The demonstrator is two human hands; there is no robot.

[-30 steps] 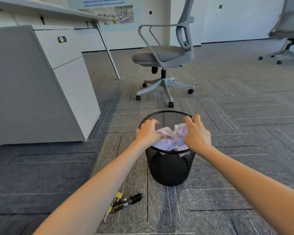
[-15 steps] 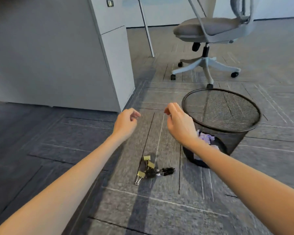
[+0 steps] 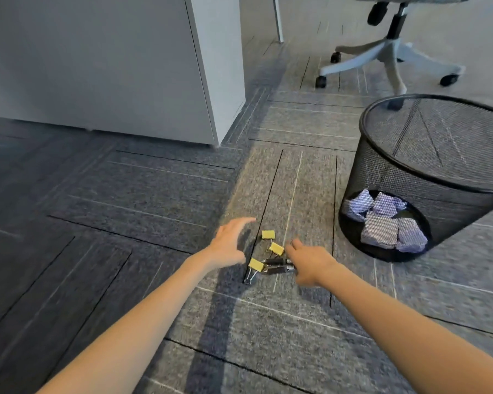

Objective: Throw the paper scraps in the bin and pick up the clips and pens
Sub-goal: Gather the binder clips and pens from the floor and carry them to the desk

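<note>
Three yellow binder clips lie on the grey carpet: one [image 3: 267,234] farthest, one [image 3: 276,248] in the middle, one [image 3: 255,264] nearest. Two dark pens [image 3: 278,266] lie side by side just right of the nearest clip. My left hand [image 3: 230,243] hovers open just left of the clips, fingers spread. My right hand [image 3: 309,265] is open at the pens' right ends, fingers reaching toward them, partly hiding them. The black mesh bin [image 3: 404,172] stands at the right with crumpled paper scraps [image 3: 382,223] lying at its bottom.
A white desk cabinet [image 3: 208,66] stands at the back left on the carpet. A grey office chair's wheeled base [image 3: 387,52] is behind the bin. Open carpet stretches to the left and in front of the clips.
Both hands have left the bin, where the scraps now lie, and dropped to the floor on either side of the clips and pens. The view has tilted down and left.
</note>
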